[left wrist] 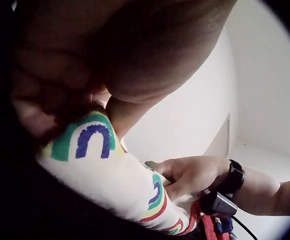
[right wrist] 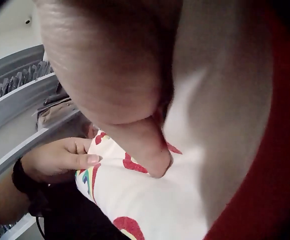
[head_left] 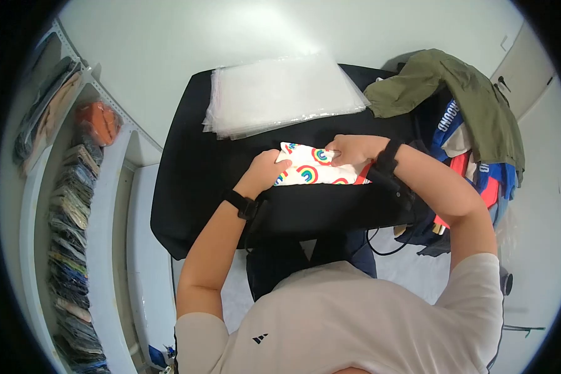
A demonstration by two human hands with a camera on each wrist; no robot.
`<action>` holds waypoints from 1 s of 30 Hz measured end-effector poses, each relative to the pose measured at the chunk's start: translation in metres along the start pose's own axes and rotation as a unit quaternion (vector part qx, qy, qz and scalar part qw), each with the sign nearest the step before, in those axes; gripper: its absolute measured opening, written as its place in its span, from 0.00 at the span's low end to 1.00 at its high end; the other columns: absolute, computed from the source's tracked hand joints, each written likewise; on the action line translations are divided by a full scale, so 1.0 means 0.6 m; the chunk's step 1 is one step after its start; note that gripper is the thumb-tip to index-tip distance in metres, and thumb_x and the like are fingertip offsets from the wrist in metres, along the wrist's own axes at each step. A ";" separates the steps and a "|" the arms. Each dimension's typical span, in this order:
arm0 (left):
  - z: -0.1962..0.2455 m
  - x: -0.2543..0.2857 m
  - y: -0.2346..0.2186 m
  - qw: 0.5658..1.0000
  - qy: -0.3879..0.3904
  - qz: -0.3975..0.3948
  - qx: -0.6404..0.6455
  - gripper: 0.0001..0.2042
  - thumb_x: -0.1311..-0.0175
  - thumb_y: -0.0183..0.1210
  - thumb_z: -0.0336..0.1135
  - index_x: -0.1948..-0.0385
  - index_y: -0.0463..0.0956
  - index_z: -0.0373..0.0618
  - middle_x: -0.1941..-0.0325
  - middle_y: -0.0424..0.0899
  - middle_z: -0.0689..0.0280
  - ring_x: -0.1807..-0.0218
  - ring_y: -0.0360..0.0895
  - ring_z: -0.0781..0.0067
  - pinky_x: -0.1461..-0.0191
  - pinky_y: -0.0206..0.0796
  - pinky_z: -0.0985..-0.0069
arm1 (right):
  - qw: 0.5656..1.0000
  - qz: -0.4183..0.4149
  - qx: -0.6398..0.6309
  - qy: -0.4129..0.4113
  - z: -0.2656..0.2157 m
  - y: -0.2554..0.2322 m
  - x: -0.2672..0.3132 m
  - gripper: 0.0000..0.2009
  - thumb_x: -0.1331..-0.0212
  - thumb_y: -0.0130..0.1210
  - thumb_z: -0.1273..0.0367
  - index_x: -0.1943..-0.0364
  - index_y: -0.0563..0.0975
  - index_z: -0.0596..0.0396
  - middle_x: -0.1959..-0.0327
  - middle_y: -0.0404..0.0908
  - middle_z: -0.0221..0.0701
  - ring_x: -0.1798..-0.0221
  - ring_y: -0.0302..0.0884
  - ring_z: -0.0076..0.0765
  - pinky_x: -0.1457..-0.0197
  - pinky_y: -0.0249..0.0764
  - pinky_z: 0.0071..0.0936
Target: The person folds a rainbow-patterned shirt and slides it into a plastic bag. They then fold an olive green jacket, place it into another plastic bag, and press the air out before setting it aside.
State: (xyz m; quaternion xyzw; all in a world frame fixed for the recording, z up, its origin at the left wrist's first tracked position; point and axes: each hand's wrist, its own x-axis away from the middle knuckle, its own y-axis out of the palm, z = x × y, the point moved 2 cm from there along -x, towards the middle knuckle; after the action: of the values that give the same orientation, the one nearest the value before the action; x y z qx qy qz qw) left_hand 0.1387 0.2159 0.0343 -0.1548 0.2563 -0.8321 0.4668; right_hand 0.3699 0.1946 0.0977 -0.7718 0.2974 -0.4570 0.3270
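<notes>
A folded white garment point(head_left: 307, 175) with a rainbow print and a red band lies across the black-covered table, in front of the person. My left hand point(head_left: 263, 169) grips its left end, thumb on top and fingers underneath. Toward the other end, my right hand point(head_left: 354, 149) pinches the fabric from above. In the left wrist view, the cloth point(left wrist: 120, 185) runs as a thick fold from the left hand to the right hand point(left wrist: 197, 172). The right wrist view shows the right thumb pressed into the white fabric point(right wrist: 155, 200), with the red edging close by.
Behind the garment, a stack of clear plastic bags point(head_left: 287, 93) covers the far side of the black table point(head_left: 187, 181). Piled clothes, with an olive garment point(head_left: 442, 75) on top, stand at the right. Shelves point(head_left: 106, 206) of bagged clothes line the left wall.
</notes>
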 end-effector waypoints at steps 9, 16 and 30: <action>0.032 -0.003 -0.101 0.988 0.023 0.154 -0.004 0.16 0.40 0.56 0.44 0.70 0.77 0.37 0.71 0.80 0.52 0.66 0.78 0.55 0.60 0.67 0.67 | 0.988 0.145 -0.002 -0.061 -0.033 0.001 0.079 0.17 0.47 0.58 0.65 0.54 0.76 0.58 0.65 0.80 0.46 0.60 0.78 0.49 0.57 0.72 0.35; -0.072 -0.071 -0.186 0.874 0.114 0.273 -0.386 0.13 0.40 0.48 0.30 0.55 0.75 0.43 0.60 0.79 0.53 0.54 0.76 0.54 0.49 0.67 0.62 | 0.894 0.385 -0.229 -0.019 -0.052 0.035 0.237 0.11 0.43 0.57 0.69 0.59 0.76 0.62 0.75 0.78 0.36 0.72 0.73 0.21 0.66 0.70 0.23; 0.006 -0.057 -0.166 0.838 0.164 0.296 -0.429 0.05 0.46 0.56 0.33 0.78 0.77 0.44 0.72 0.78 0.61 0.66 0.77 0.59 0.62 0.69 0.63 | 0.613 0.539 -0.574 -0.059 0.040 0.180 0.367 0.08 0.40 0.54 0.76 0.57 0.75 0.61 0.62 0.79 0.26 0.63 0.72 0.16 0.58 0.67 0.17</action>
State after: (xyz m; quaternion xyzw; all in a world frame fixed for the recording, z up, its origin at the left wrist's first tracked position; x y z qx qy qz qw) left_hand 0.0887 0.2871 0.0934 -0.1180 0.6941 -0.4742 0.5286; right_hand 0.4633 -0.0322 0.1176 -0.5278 0.8416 0.1124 0.0213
